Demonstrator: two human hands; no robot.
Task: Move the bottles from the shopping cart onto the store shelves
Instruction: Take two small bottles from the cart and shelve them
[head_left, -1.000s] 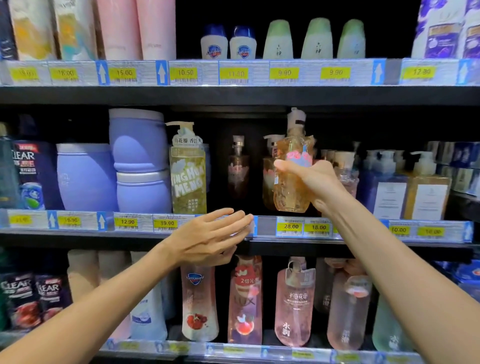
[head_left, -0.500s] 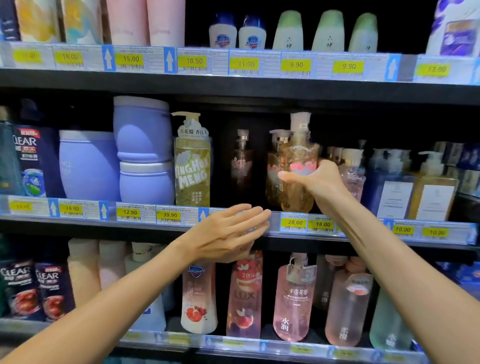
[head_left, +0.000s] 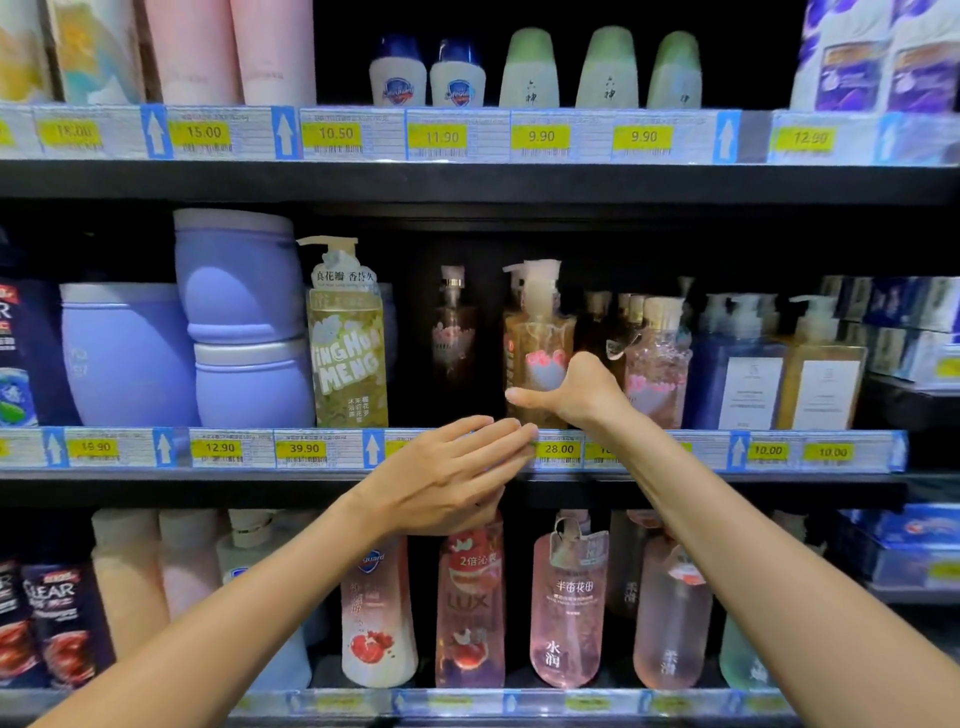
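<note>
An amber pump bottle (head_left: 537, 332) with a pink flower label stands upright on the middle shelf (head_left: 234, 449), above the 28.00 price tag. My right hand (head_left: 576, 389) grips its lower right side, the thumb across the front and the fingers hidden behind it. My left hand (head_left: 447, 473) hovers flat with straight fingers in front of the shelf's price strip, just below and left of the bottle, holding nothing. The shopping cart is out of view.
A dark pump bottle (head_left: 453, 332) stands further back to the left of the amber one, with a gap around it. A pink bottle (head_left: 657, 364) is close on the right. A gold-green bottle (head_left: 348, 348) and purple jars (head_left: 239, 280) fill the left side. The shelves above and below are stocked.
The amber bottle has come down from a raised, tilted position to stand on the shelf. My right hand slid lower on it. My left hand drifted slightly right.
</note>
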